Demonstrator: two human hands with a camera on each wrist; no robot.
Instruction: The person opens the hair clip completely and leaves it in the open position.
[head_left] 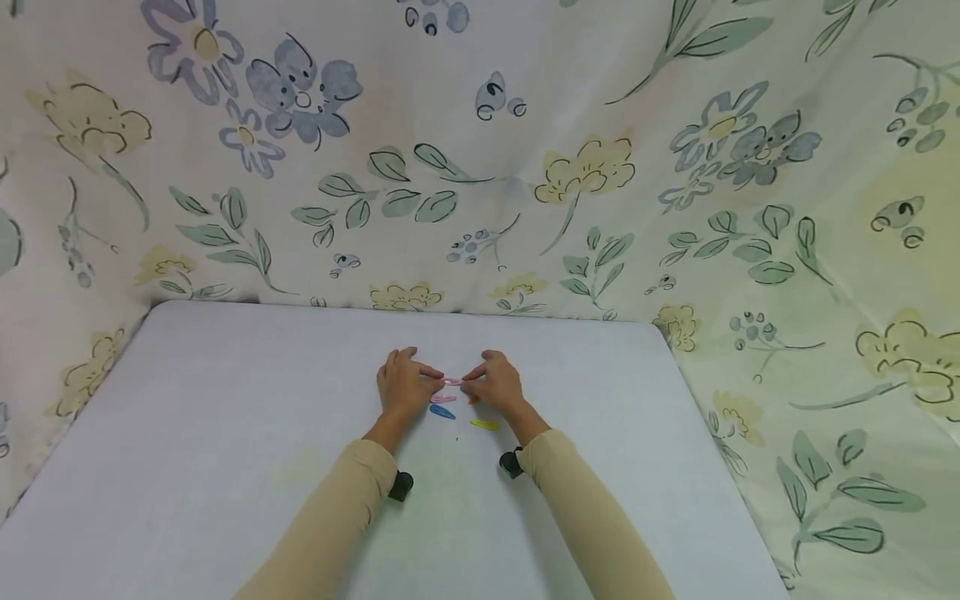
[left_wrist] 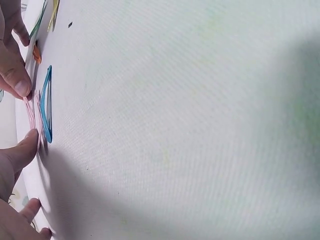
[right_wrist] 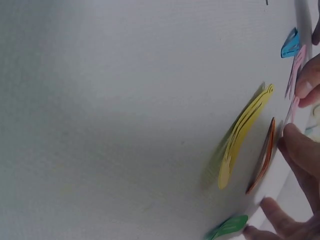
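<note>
Between the fingers of my left hand and those of my right hand, I pinch the two ends of a slim pink clip just over the tabletop; whether it touches the surface I cannot tell. My thumbs and forefingers do the holding, the other fingers spread away. I cover so little of it that an uneven squeeze or tug could make it slip, twist or spring out. Just nearer to me lies the second pink clip, so alike that I might confuse the two, and dipping my left fingers could nudge it. The orange clip sits close below my right hand, where a careless drop of the palm would shove it; the green clip is right by my outstretched right fingers and could be flicked aside. Just beyond the second pink one, toward my body, is the blue clip, in my left hand's way if I draw straight back. The yellow clip lies farther out, beside my right wrist's path, easily brushed. Past the tabletop's far edge hangs a flowered cloth, well clear of my fingers.
</note>
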